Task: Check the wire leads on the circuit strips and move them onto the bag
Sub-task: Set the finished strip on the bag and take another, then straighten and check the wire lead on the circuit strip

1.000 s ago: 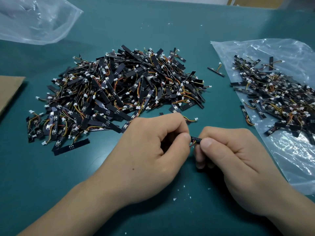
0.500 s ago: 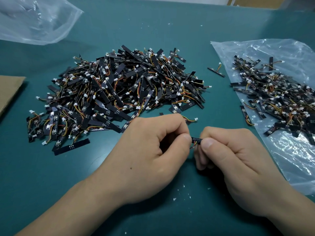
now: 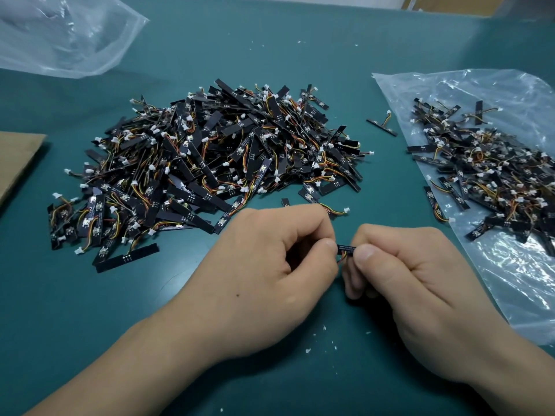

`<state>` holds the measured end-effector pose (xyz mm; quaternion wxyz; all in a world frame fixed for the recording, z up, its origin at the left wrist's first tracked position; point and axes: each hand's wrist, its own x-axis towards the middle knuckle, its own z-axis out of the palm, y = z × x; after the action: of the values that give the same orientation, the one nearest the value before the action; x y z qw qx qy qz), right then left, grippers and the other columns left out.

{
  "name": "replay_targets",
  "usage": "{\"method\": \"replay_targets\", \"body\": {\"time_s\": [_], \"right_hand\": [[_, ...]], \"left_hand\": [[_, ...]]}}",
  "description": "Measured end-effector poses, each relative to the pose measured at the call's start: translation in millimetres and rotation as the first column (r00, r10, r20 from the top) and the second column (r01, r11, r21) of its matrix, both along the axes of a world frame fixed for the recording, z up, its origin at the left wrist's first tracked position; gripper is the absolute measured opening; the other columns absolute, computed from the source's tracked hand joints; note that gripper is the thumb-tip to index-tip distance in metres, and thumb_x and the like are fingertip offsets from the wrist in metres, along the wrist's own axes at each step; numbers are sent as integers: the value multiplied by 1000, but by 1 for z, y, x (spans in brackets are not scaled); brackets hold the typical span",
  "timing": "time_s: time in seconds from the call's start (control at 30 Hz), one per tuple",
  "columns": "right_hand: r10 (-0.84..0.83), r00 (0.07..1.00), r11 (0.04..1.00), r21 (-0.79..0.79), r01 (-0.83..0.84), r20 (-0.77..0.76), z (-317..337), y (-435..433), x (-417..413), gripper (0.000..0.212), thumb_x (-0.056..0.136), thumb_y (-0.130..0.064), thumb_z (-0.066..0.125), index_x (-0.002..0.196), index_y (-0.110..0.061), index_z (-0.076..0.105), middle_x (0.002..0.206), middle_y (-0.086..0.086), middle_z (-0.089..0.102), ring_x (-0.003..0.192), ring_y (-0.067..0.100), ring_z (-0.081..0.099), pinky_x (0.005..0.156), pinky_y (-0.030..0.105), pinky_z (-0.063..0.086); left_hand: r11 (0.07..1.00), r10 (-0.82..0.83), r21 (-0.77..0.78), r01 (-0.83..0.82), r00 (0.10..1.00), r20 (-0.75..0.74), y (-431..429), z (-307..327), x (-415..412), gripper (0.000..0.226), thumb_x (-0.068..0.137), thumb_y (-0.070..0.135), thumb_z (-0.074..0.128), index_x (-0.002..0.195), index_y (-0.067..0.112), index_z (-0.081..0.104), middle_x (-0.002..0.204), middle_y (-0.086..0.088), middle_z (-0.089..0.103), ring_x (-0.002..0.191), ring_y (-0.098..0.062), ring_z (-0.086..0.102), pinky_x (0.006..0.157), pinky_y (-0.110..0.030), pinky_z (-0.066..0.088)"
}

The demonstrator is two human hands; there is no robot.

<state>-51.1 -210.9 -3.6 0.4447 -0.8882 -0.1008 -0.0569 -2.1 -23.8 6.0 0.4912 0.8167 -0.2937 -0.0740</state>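
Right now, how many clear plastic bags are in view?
2. One clear plastic bag lies crumpled at far left; the other bag lies flat at right, bearing circuit strips. None looks hidden.

Black circuit strip (image 3: pixel 346 247) with orange-red wire leads (image 3: pixel 342 256) pinched level between left hand (image 3: pixel 270 265) and right hand (image 3: pixel 420 280), large heap of strips (image 3: pixel 210 169) piled beyond, smaller heap (image 3: pixel 486 172) laid on clear bag (image 3: pixel 510 280) at right, stray strip (image 3: pixel 382 127) between heaps
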Motion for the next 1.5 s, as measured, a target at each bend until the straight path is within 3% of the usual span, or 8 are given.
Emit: {"method": "replay_targets", "body": {"time_s": [0.33, 0.57, 0.8, 0.87, 1.0, 1.1, 1.23, 1.5], "right_hand": [[32, 999, 993, 112, -32, -2, -1, -2, 0, 34, 98, -32, 42, 70, -22, 58, 64, -4, 63, 61, 20, 60, 57, 34, 46], [46, 999, 993, 106, -46, 6, 0, -1, -1, 36, 97, -33, 43, 69, -20, 60, 63, -3, 62, 61, 20, 60, 57, 36, 47], [110, 994, 984, 140, -107, -12, 2, -4, -3, 45, 93, -31, 45, 54, -8, 42, 49, 10, 37, 46, 26, 36, 45, 40, 30], [-17, 999, 973, 231, 7, 39, 0, -2, -3, 42, 98, -33, 47, 63, -12, 55, 52, 6, 46, 46, 20, 40, 45, 31, 33], [-263, 963, 858, 469, 211, 49, -1, -1, 3, 30, 106, -28, 42, 123, -24, 66, 70, 8, 66, 44, 15, 43, 45, 20, 36], [-186, 982, 941, 293, 170, 29, -5, -1, 1, 26, 102, -27, 51, 118, -29, 71, 65, 2, 68, 46, 6, 51, 51, 12, 38], [-87, 995, 992, -85, 91, 54, -7, 3, -3, 16, 97, -34, 59, 101, -34, 75, 64, -11, 66, 53, 12, 59, 52, 16, 41], [-157, 986, 988, 8, 157, 52, -8, 4, -1, 13, 93, -32, 65, 104, -35, 71, 70, -6, 65, 51, 18, 55, 51, 25, 43]], "left_hand": [[997, 27, -70, -28, 1000, -4, -1, 0, -1, 21, 90, 23, 58, 69, 18, 58, 56, -1, 55, 47, -8, 43, 46, -17, 33], [993, 39, -110, -39, 999, -6, 0, -1, 0, 20, 89, 24, 57, 69, 18, 58, 56, -3, 55, 49, -16, 46, 46, -26, 37], [977, 71, -205, -57, 996, 62, 0, 2, 0, 12, 91, 24, 60, 81, 20, 65, 66, 5, 61, 58, -11, 55, 55, -19, 41], [957, 216, -232, -176, 963, 160, 2, 2, 2, 12, 94, 23, 56, 93, 20, 67, 76, 9, 64, 70, -11, 60, 64, -16, 43], [903, 425, -85, -422, 845, 323, 8, -1, 10, 23, 83, 8, 55, 98, 22, 66, 90, 18, 61, 82, -6, 54, 75, -18, 39], [895, 323, 154, -418, 847, 422, 8, -6, 12, 27, 76, 12, 55, 98, 24, 65, 96, 12, 62, 91, -21, 53, 85, -43, 46], [879, 198, 325, -348, 888, 415, 6, -9, 12, 22, 81, 21, 54, 96, 29, 67, 95, 12, 62, 89, -22, 52, 82, -46, 46], [876, 182, 317, -364, 858, 480, 6, -17, 11, 7, 91, 31, 66, 90, 38, 67, 103, 17, 55, 99, -18, 48, 85, -35, 31]]}}
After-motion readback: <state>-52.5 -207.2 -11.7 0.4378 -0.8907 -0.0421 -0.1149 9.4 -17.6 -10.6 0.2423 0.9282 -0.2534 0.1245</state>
